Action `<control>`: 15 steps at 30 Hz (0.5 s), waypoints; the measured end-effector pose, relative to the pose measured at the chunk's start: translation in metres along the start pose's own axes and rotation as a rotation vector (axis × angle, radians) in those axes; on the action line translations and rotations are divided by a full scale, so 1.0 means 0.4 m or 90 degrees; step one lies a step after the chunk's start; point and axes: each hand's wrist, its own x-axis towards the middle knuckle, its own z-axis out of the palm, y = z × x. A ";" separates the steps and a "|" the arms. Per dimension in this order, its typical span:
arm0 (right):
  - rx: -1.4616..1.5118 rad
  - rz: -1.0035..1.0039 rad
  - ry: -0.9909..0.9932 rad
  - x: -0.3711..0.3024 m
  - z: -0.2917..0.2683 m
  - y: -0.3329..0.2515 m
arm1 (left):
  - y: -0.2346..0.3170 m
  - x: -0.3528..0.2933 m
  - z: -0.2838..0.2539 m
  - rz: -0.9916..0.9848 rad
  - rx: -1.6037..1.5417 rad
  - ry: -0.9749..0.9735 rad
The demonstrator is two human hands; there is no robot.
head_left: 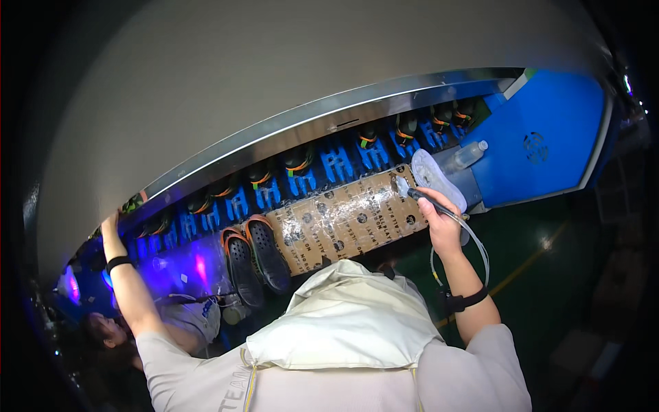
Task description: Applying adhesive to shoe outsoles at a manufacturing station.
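Nearest to us are the cream fabric hood [350, 323] and the pale beige shirt [336, 388] of the wearer. Ahead of the hood, a pair of dark grey perforated clogs with orange edges [248, 261] rests at the left end of a brown cardboard sheet covered in glossy clear film [336, 223], on the worktop [182, 271]. On the right side, our right hand [445, 226] pinches a black pen-shaped tool [417, 194] between thumb and fingers; its pale tip points over the right end of the sheet, but we cannot tell whether it touches. Thin translucent tubing [485, 255] curves beside the right wrist. A whitish shoe-shaped piece [436, 178] lies just beyond this hand, and a clear plastic bottle [469, 155] lies beside that piece. Farther out, we see a row of blue slotted brackets [336, 165] with dark shoes bearing orange and green accents [298, 159] under a large grey panel [274, 69]. At far left, our left hand [110, 224] reaches to the panel's edge; its fingers are hidden, so we cannot tell their state.
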 end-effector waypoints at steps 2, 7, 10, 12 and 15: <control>0.042 0.009 0.006 0.019 -0.013 0.010 | 0.054 -0.014 -0.016 -0.041 -0.138 0.076; 0.160 0.047 -0.006 0.057 -0.052 0.042 | 0.188 -0.177 -0.011 -0.202 -0.882 0.314; 0.258 0.062 -0.019 0.061 -0.090 0.057 | 0.458 -0.325 -0.044 -0.151 -1.186 0.275; 0.299 0.094 -0.052 0.069 -0.113 0.049 | 0.608 -0.471 -0.087 -0.125 -1.256 0.131; 0.307 0.095 -0.119 0.076 -0.138 0.037 | 0.868 -0.714 -0.099 -0.107 -1.422 -0.078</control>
